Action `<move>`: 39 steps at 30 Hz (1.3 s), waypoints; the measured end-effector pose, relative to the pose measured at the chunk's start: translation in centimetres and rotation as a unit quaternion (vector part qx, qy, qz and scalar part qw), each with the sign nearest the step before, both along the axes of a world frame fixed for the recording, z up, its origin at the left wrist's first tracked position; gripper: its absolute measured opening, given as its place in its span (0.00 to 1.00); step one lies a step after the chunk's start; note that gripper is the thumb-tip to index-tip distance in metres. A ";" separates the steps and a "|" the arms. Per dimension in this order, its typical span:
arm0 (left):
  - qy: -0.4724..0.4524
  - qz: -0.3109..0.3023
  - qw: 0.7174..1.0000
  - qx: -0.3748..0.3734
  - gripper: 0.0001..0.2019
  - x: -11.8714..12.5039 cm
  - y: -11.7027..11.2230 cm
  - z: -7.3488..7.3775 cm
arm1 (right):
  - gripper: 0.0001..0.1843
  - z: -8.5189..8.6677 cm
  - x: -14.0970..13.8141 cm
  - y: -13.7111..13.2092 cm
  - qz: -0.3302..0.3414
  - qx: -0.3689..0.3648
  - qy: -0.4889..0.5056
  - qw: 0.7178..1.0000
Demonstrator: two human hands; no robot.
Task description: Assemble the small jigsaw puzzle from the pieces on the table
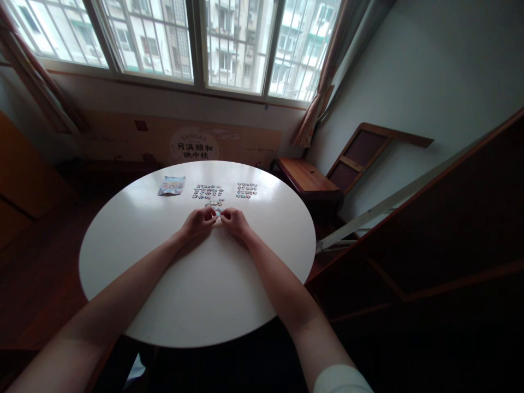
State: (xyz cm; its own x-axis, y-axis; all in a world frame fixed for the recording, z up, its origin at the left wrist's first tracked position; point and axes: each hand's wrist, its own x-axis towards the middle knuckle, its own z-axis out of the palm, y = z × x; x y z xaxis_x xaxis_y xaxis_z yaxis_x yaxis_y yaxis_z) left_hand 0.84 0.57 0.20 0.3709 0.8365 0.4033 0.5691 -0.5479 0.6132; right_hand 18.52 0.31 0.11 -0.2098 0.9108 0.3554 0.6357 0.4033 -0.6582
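Note:
Both hands meet near the middle of a white round table (176, 305). My left hand (199, 220) has its fingers closed in a pinch at a small jigsaw piece (218, 214). From the other side my right hand (234, 220) pinches at the same spot, its fingertips on or beside that piece. Just beyond the fingers lies a small joined cluster of jigsaw pieces (215, 203), partly hidden by the hands. Farther back, loose jigsaw pieces (208, 191) spread in a patch, and more pieces (246, 190) stand in neat rows to the right.
A picture sheet (172, 186) lies at the table's back left. Behind the table's right side stands a wooden bench (309, 177), with a framed panel (356, 155) leaning on the wall. A long printed board (241, 142) runs below the barred window (237, 43).

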 end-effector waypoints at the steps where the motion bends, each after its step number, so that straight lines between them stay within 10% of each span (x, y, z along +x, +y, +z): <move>1: 0.000 -0.001 1.000 -0.001 0.09 0.0 0.0 0.0 | 0.08 0.0 0.0 0.0 0.000 -0.002 0.001 1.000; 39: -0.008 -0.001 1.000 -0.006 0.09 0.0 0.0 -0.1 | 0.08 0.1 0.0 -0.2 -0.001 -0.006 0.000 1.000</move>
